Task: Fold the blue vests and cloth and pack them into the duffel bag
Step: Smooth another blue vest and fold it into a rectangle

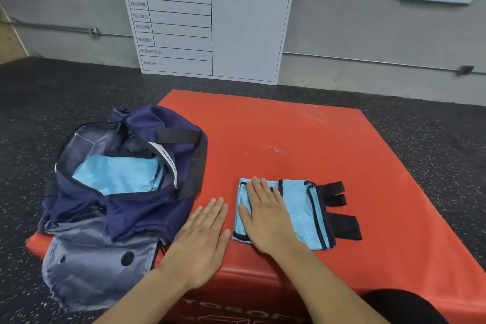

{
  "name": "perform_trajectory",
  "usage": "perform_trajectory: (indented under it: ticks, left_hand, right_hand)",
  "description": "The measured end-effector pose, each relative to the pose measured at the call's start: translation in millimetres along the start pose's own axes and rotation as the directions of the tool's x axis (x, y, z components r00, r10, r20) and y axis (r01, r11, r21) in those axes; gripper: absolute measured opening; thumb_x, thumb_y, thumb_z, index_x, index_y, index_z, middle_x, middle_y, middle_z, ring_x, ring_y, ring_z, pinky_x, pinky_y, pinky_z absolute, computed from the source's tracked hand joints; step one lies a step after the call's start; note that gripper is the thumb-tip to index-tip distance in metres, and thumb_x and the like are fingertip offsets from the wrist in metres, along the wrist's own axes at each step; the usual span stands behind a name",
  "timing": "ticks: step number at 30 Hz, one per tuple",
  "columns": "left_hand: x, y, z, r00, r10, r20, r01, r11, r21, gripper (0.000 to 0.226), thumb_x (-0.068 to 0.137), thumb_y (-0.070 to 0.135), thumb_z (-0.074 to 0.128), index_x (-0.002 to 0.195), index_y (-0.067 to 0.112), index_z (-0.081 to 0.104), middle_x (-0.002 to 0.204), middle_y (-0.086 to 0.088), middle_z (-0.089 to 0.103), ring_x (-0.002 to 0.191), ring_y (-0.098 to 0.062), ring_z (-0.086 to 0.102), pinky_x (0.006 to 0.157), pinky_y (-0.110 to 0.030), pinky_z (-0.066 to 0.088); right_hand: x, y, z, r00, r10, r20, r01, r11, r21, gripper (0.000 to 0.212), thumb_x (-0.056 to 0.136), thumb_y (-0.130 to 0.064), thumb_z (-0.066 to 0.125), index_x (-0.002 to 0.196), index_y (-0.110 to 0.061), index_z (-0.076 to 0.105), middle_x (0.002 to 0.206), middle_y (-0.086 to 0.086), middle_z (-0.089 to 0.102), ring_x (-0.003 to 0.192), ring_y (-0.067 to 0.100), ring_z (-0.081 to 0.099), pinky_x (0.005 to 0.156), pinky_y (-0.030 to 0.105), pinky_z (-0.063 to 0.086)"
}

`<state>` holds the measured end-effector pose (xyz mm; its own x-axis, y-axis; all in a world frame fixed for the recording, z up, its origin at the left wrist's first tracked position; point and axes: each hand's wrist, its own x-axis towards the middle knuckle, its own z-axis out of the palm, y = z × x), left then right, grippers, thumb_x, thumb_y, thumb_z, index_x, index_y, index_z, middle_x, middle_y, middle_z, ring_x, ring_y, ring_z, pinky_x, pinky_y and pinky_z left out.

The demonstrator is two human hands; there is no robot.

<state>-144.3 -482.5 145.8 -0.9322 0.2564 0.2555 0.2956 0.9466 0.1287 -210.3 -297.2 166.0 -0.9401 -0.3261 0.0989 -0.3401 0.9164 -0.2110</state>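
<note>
Both hands are laid flat: the left hand [203, 234] on the red mat [289, 134], the right hand [265, 214] pressing the folded vest [302, 212], likely to flatten it. Blue cloth [118, 173] is already packed in the duffel bag [126, 213].

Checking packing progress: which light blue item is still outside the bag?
The folded vest with black straps, lying on the red mat under the right hand; the other sits inside the duffel bag.

The folded vest [297, 212] is light blue with black trim and black straps. The duffel bag [126, 192] is navy blue with a grey lining and black handles; light blue cloth [118, 173] shows inside it. The mat [302, 139] is red-orange. The floor [52, 92] is black, speckled white. The board [210, 21] is white with a lime-green header.
</note>
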Motion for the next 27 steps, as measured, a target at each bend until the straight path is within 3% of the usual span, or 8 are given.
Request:
perform_trajectory:
  ticks: [3,8,13,19,22,24,27]
  left_hand:
    - [-10.1,3.2,-1.0,0.999,0.040,-0.001,-0.040,0.999,-0.004,0.063,0.106,0.049,0.014,0.159,0.017,0.025,0.167,0.003,0.017,0.154,-0.009,0.008,0.121,-0.032,0.006]
    - [-19.2,1.0,-0.5,0.998,0.061,0.009,-0.061,0.998,-0.020,0.059,0.108,0.045,0.022,0.160,0.018,0.021,0.168,0.004,0.015,0.155,-0.006,0.004,0.122,-0.031,0.005]
    - [-18.8,0.9,-0.4,0.998,0.053,0.018,-0.053,0.999,0.006,0.059,0.106,0.044,0.027,0.159,0.016,0.027,0.167,0.002,0.020,0.154,-0.008,0.010,0.121,-0.033,0.010]
    - [-12.0,-0.7,0.0,0.997,0.059,0.040,-0.059,0.998,0.019,0.059,0.105,0.043,0.032,0.157,0.014,0.034,0.164,-0.001,0.028,0.153,-0.013,0.021,0.120,-0.034,0.014]
    - [-7.4,0.3,-0.6,0.996,0.058,0.071,-0.059,0.998,0.022,0.060,0.105,0.045,0.027,0.158,0.015,0.029,0.165,-0.001,0.024,0.153,-0.012,0.017,0.121,-0.032,0.008]
    - [-4.1,2.2,-0.2,0.995,0.056,0.080,-0.058,0.998,0.019,0.062,0.106,0.047,0.020,0.159,0.016,0.026,0.166,0.000,0.020,0.154,-0.012,0.012,0.121,-0.030,0.003]
    - [0.0,7.7,-3.0,0.993,0.068,0.100,-0.068,0.998,-0.007,0.067,0.105,0.053,0.008,0.160,0.017,0.018,0.167,0.002,0.010,0.154,-0.010,0.002,0.121,-0.029,-0.004]
  right_hand:
    - [3.5,-5.9,1.8,1.000,-0.012,0.004,0.012,1.000,-0.003,0.070,0.105,-0.054,0.015,0.164,-0.016,0.007,0.171,0.000,-0.001,0.157,0.015,-0.007,0.125,0.035,-0.011]
    - [7.0,-14.8,6.3,0.999,-0.008,0.044,0.008,1.000,0.002,0.091,0.085,-0.062,-0.011,0.164,-0.018,0.000,0.171,-0.002,-0.006,0.157,0.013,-0.011,0.127,0.037,-0.008]
    - [0.5,-15.6,3.8,0.998,-0.045,0.047,0.044,0.999,0.016,0.079,0.098,-0.064,-0.009,0.163,-0.020,-0.001,0.171,-0.005,-0.007,0.156,0.010,-0.013,0.127,0.037,-0.008]
    - [-30.3,-11.7,-2.4,0.993,-0.109,0.045,0.107,0.993,0.056,0.084,0.093,-0.062,-0.007,0.164,-0.019,0.006,0.171,-0.005,0.000,0.156,0.007,-0.011,0.126,0.032,-0.011]
    - [-52.8,-0.5,-8.2,0.986,-0.140,0.085,0.137,0.989,0.049,0.077,0.098,-0.062,-0.002,0.164,-0.022,0.006,0.170,-0.008,-0.004,0.155,0.005,-0.012,0.127,0.034,-0.007]
    - [-68.7,9.8,-15.8,0.979,-0.161,0.123,0.158,0.987,0.037,0.068,0.106,-0.058,0.011,0.164,-0.023,0.006,0.169,-0.010,-0.008,0.154,0.003,-0.015,0.127,0.032,-0.009]
    - [-93.6,24.9,-26.0,0.975,-0.158,0.154,0.153,0.987,0.044,0.071,0.103,-0.061,0.013,0.164,-0.025,0.006,0.169,-0.013,-0.009,0.153,0.000,-0.018,0.127,0.031,-0.008]
